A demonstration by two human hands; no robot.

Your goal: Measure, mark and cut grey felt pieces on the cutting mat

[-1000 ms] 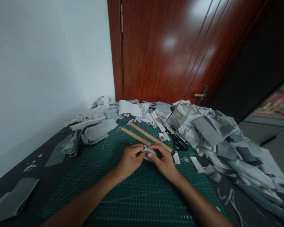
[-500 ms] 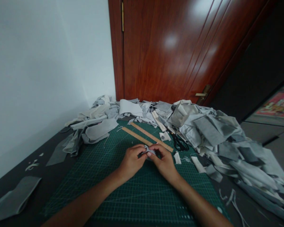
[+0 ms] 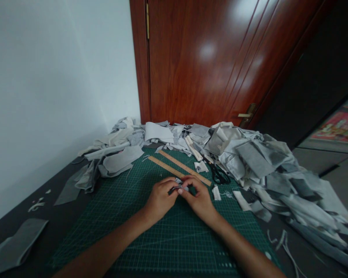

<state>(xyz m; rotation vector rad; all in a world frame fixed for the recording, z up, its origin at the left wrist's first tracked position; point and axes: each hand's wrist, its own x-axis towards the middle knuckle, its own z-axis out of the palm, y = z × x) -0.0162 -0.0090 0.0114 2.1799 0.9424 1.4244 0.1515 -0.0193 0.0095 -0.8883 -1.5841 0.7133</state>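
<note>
Over the green cutting mat (image 3: pixel 162 247), the left hand (image 3: pixel 161 196) pinches one side of a small gray cloth scrap (image 3: pixel 179 186), likely light, soft, easily creased, best held by its edges; the right hand (image 3: pixel 200 197) pinches the other.

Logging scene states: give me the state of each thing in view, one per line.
Left hand, shut on the small cloth
Right hand, shut on the same piece
Small cloth, bunched or folded, cannot tell which
Cutting mat, flat
Wooden rulers, lying side by side on the mat
Scissors, lying down, blade opening unclear
Fabric heap, loose, piled
Door, shut
</note>
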